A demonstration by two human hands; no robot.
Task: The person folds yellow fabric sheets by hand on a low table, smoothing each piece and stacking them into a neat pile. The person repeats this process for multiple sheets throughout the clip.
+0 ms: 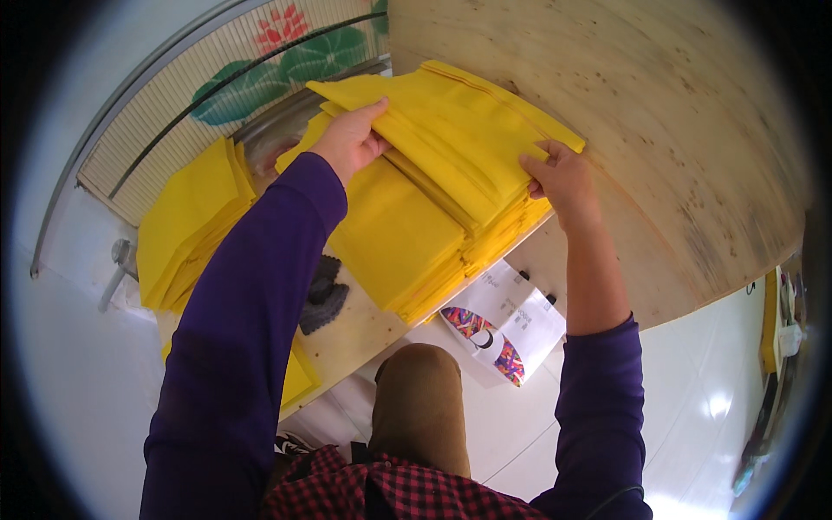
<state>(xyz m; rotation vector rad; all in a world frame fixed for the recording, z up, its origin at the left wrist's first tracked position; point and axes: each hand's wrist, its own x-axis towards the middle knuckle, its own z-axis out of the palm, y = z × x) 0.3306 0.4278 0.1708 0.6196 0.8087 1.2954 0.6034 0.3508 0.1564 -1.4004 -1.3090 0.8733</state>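
A yellow fabric piece (459, 143), folded and soft-looking, lies tilted over a thick pile of like yellow fabric pieces (399, 238) on the wooden table. At its left edge my left hand (354, 139) is closed, the thumb on top and the fingers curled under the cloth. My right hand (559, 178) pinches the right edge of the same piece between thumb and fingers. Parts of both hands' fingers are hidden by the cloth. The left edge is raised a little off the pile.
Another yellow stack (191, 221) stands left, partly behind my left arm. A dark scalloped cloth scrap (322, 295) lies on the table (368, 340). Below the table's edge is a white paper bag (511, 316) with a colourful print. A slatted screen with painted leaves (243, 87) rises behind.
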